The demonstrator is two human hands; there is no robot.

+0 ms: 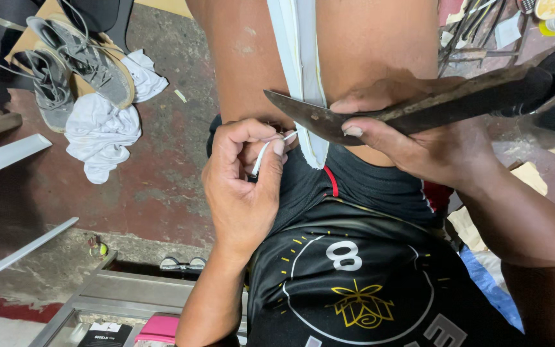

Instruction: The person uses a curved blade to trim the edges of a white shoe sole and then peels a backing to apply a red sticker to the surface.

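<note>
Left hand (pixel 242 186) pinches white strip (pixel 297 58); right hand (pixel 419 138) grips knife (pixel 419 106).

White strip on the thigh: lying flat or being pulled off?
Being pulled off: the left hand pinches a thin peeled sliver off the white strip, while the right hand holds a knife against it.

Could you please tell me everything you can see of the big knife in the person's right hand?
The knife is long and dark, its broad blade dull, rusty-looking metal that tapers to a point at the left. It lies nearly level, tilted slightly up toward the right, where its dark handle end runs past the right hand. That hand grips it mid-length, thumb and forefinger pinching the blade. The tip lies across a white strip resting on the person's thigh, close to the left hand, which pinches a thin white sliver.
</note>
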